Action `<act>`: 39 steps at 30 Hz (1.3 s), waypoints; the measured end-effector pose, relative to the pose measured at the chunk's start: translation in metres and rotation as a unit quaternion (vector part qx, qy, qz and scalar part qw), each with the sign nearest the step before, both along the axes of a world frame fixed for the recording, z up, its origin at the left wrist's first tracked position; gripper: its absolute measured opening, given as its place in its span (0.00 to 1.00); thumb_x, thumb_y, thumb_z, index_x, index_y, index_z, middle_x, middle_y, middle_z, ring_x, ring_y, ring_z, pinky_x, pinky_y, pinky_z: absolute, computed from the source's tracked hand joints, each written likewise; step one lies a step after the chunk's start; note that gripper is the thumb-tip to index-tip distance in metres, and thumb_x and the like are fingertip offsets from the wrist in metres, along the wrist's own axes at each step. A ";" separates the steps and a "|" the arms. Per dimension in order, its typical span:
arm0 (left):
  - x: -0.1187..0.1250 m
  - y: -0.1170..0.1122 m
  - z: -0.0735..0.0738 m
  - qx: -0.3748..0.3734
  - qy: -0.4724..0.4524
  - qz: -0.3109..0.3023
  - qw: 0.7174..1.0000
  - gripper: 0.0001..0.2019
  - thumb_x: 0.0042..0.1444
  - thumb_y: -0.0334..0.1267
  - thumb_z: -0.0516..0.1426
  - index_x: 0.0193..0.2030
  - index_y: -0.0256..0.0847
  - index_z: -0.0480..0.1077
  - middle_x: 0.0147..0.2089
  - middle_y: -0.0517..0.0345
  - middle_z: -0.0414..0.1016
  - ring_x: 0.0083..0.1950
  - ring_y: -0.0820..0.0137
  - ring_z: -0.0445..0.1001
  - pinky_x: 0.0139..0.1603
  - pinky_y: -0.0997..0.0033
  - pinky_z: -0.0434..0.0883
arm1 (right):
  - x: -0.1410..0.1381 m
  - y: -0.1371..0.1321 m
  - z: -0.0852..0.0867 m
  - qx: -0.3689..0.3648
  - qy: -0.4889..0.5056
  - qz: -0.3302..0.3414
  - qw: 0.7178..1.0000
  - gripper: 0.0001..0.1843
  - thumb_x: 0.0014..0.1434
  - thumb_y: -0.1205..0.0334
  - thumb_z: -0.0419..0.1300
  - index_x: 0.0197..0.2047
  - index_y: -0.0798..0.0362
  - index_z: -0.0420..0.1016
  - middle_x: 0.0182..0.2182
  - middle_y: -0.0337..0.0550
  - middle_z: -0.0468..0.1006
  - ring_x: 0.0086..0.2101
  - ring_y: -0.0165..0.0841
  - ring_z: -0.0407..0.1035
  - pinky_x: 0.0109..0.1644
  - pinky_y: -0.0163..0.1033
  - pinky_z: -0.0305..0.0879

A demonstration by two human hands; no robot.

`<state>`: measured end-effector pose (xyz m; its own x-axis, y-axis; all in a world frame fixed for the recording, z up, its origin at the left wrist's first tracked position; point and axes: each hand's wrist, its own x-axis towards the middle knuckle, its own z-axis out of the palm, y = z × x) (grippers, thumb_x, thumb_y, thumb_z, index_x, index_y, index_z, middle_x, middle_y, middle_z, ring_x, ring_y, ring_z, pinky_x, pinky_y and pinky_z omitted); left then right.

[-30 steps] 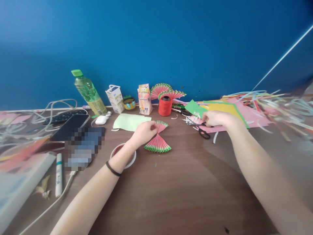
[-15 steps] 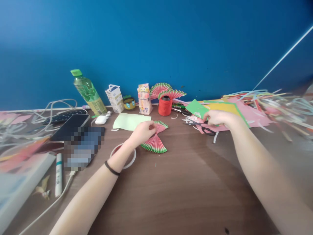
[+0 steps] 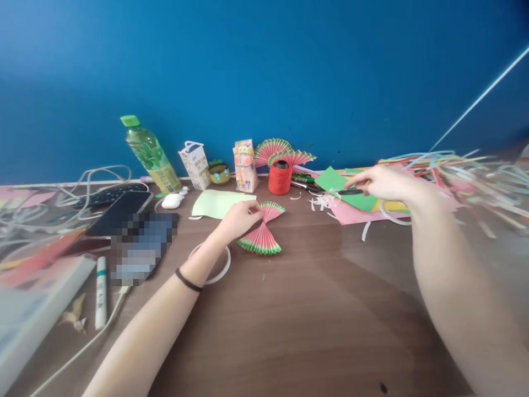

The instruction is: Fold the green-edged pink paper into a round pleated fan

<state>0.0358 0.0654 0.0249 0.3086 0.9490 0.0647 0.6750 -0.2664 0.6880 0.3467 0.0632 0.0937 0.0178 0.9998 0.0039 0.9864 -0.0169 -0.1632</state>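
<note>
Head view, the only one I have. The left hand (image 3: 236,220) is pinched shut on the fan (image 3: 261,241), thumb and fingertips meeting at its narrow waist. I judge the grip sits there because every pleat gathers at that point. Squeezed there, the two halves splay out like a bow tie instead of springing loose. The fan lies near the middle of the table (image 3: 314,320), its lower half flat on the brown wood-grain top. It is accordion-folded paper with crisp ridges, pink with a green scalloped rim.

The right hand (image 3: 386,184) hangs above the green paper (image 3: 330,179) and the pink paper (image 3: 355,214). Its fingers are curled round a slim dark tool that I take for scissors (image 3: 350,192). The tool is blurred, so I cannot tell how the blades stand. It points left and sits level, which I read as a carrying hold rather than a cutting one.

A tape ring (image 3: 209,266), a thin white hoop, lies flat just beside the left wrist. At the back stands a red spool (image 3: 280,177) wound with thread, with two more pleated fans propped behind it against the blue wall. A glossy plastic bottle (image 3: 151,157) stands further left, and loose paper strips (image 3: 454,165) are heaped at the right.
</note>
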 end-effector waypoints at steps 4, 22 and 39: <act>0.000 0.000 0.002 -0.017 -0.001 0.013 1.000 0.10 0.48 0.42 0.52 0.29 0.39 0.69 0.26 0.60 0.72 0.28 0.71 0.67 0.31 0.71 0.63 | -0.009 -0.006 0.010 -0.025 0.064 -0.030 0.997 0.19 0.59 0.60 0.48 0.47 0.53 0.76 0.47 0.48 0.75 0.39 0.35 0.69 0.39 0.38 0.59; -0.001 0.004 -0.004 -0.086 -0.073 -0.008 0.994 0.04 0.47 0.35 0.53 0.27 0.39 0.66 0.28 0.60 0.73 0.26 0.72 0.74 0.29 0.74 0.67 | -0.051 -0.005 -0.024 -0.125 0.150 0.239 0.951 0.20 0.45 0.54 0.61 0.44 0.46 0.73 0.45 0.43 0.73 0.39 0.37 0.70 0.37 0.37 0.66; -0.001 0.004 -0.005 -0.013 -0.045 -0.007 0.999 0.05 0.49 0.37 0.53 0.27 0.40 0.67 0.27 0.61 0.73 0.29 0.71 0.71 0.34 0.72 0.67 | -0.086 -0.006 -0.048 -0.075 0.137 0.300 0.941 0.19 0.48 0.53 0.60 0.43 0.50 0.73 0.37 0.43 0.70 0.35 0.34 0.65 0.36 0.37 0.59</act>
<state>0.0351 0.0692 0.0202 0.3160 0.9463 0.0679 0.6057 -0.2564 0.7532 0.2606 0.0573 0.0458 -0.5694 0.8199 -0.0601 0.7477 0.4862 -0.4523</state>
